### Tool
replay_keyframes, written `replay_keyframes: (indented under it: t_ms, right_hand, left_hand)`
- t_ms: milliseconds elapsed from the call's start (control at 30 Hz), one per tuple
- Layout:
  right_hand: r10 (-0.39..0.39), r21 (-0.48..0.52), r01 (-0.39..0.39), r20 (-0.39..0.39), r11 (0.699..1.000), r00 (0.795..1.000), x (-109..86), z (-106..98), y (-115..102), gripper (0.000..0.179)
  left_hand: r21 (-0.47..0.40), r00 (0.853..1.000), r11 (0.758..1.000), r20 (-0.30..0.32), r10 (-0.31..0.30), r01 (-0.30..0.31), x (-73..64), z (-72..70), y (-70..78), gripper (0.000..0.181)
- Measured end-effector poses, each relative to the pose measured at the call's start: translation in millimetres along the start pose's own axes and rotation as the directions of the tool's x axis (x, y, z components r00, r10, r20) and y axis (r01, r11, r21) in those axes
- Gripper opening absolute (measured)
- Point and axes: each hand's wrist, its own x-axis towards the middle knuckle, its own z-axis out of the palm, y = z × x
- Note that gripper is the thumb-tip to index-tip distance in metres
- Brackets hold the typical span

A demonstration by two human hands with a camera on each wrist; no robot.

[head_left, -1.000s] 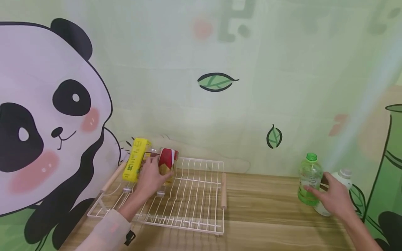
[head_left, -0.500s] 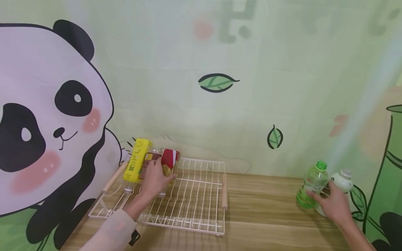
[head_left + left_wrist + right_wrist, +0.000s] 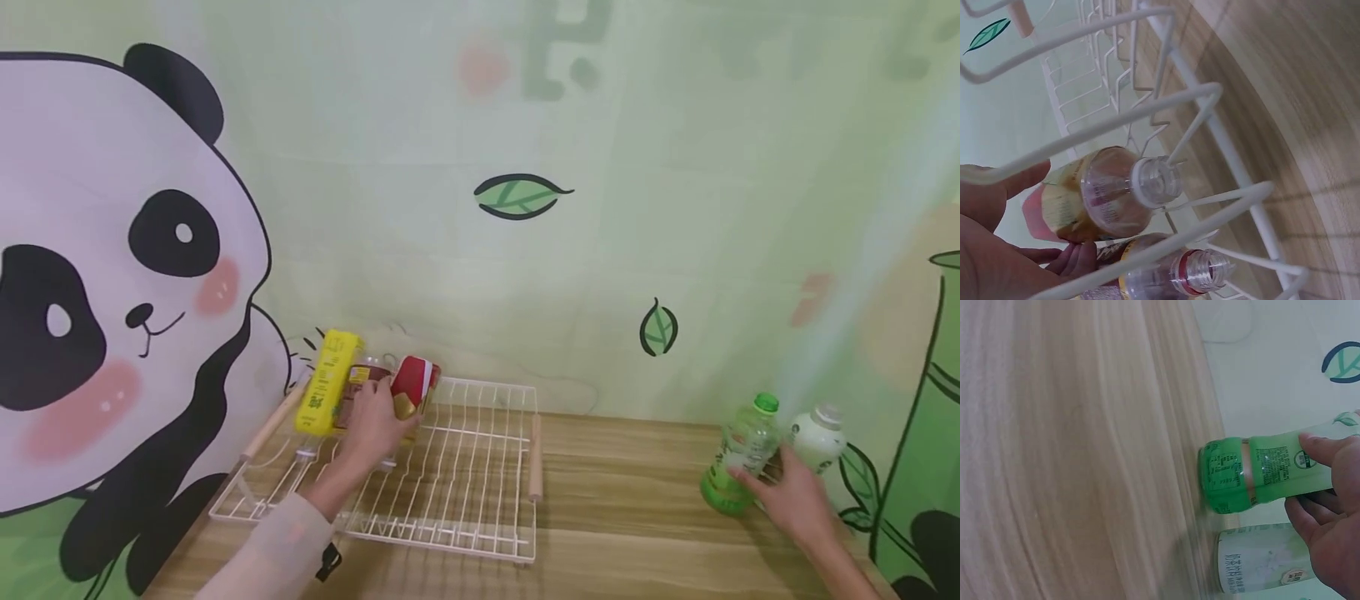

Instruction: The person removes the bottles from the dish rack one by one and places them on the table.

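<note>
My left hand [image 3: 372, 427] grips an upside-down clear plastic bottle with a red and gold label [image 3: 414, 382], thumb on one side and fingers on the other. Its uncapped neck points down among the wires of a white dish rack [image 3: 1244, 172]. Beside it, a brown-labelled bottle [image 3: 1154, 265] and a yellow bottle [image 3: 328, 385] also stand inverted in the rack. At the right, my right hand [image 3: 798, 504] holds a green, capless bottle [image 3: 1229, 475] between thumb and fingers, its top leaning right. Just behind that hand stands a white bottle [image 3: 1260, 557], partly hidden by it.
Wooden handles [image 3: 536, 458] flank the rack on both sides. Wood-grain tabletop [image 3: 622, 500] lies between the rack and the green bottle. A pale green cloth [image 3: 420, 267] printed with a panda and leaves hangs close behind.
The red and gold bottle has shifted slightly right and now leans more, with my left hand following. The green bottle has gone from nearly upright to tilted, its base moving left and nearer.
</note>
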Motion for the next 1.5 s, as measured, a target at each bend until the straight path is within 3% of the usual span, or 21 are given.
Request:
replay_keyframes:
  t_ms: [100,267,367,567,733,867,1000,1167,1300,1367,1500]
  right_hand:
    - [-0.019,0.012,0.020,-0.014,1.000,1.000,-4.5,1.4,2.7,0.080]
    - [-0.032,-0.055,0.032,-0.004,0.998,0.999,-5.4,0.6,6.0,0.069]
    - [-0.025,-0.105,0.027,0.020,0.994,1.000,-3.0,-1.2,6.0,0.067]
    - [0.002,-0.163,0.013,0.095,0.987,0.995,-0.3,-5.0,1.6,0.073]
    - [0.066,-0.227,-0.013,0.228,0.974,0.971,-6.0,-14.1,-5.8,0.086]
    - [0.108,-0.250,-0.032,0.300,0.968,0.948,-11.7,-21.4,-21.9,0.098]
    - [0.103,-0.265,-0.015,0.320,0.964,0.942,-17.8,-28.3,-46.3,0.099]
    - [0.011,-0.247,0.070,0.314,0.966,0.949,-21.5,-32.9,-88.1,0.094]
    - [-0.152,-0.219,0.204,0.234,0.954,0.960,-24.1,-27.5,-127.1,0.082]
    - [-0.239,-0.206,0.276,0.188,0.939,0.953,-27.0,-22.0,-146.5,0.076]
    - [-0.407,-0.170,0.425,0.130,0.889,0.904,-33.1,-9.4,-185.3,0.071]
  left_hand:
    - [-0.005,1.000,1.000,0.010,0.026,-0.026,0.3,6.0,0.6,0.092]
    - [-0.020,0.998,0.998,0.004,0.057,-0.057,-2.1,9.6,2.1,0.088]
    - [-0.036,0.999,0.998,0.021,0.046,-0.045,-2.8,9.1,1.1,0.089]
    - [-0.072,0.993,0.997,0.115,-0.020,0.029,-4.0,9.8,-2.8,0.096]
    - [-0.081,0.984,0.995,0.170,-0.049,0.064,-6.7,12.0,-2.7,0.094]
    - [-0.082,0.987,0.995,0.155,-0.037,0.050,-7.9,11.1,-3.0,0.088]
    - [-0.109,0.990,0.993,0.139,-0.018,0.033,-8.5,6.7,-1.4,0.081]
    - [-0.185,0.987,0.983,0.151,0.048,-0.019,-11.3,-2.1,5.7,0.075]
    - [-0.226,0.978,0.968,0.154,0.143,-0.106,-13.7,-6.4,18.2,0.074]
    - [-0.246,0.971,0.959,0.151,0.184,-0.144,-17.8,-8.4,27.3,0.074]
    - [-0.274,0.953,0.935,0.140,0.270,-0.225,-32.3,-14.4,48.5,0.074]
